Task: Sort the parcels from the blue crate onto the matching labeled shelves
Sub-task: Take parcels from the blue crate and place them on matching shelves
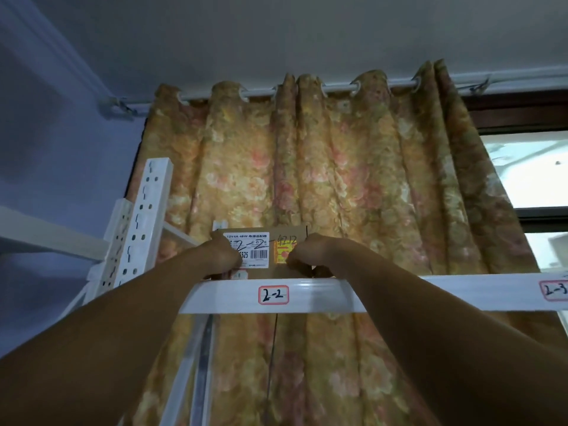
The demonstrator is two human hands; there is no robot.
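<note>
A small brown cardboard parcel [278, 241] stands on the top shelf, just behind the white shelf beam [319, 295]. Its white sticker carries a handwritten "2-2", and a yellow-red sticker sits beside it. My left hand [222, 253] grips the parcel's left side, and my right hand [307, 256] grips its right side, fingers curled onto its front. Directly below the parcel, a red-bordered tag [273, 294] on the beam reads "2-2". The parcel's bottom edge is hidden behind the beam. The blue crate is out of view.
Another tag [554, 290] at the beam's right end reads "2-3". A white perforated upright [138, 222] rises at the left. A floral curtain [322, 167] hangs behind the shelf, with a window [528, 170] at the right.
</note>
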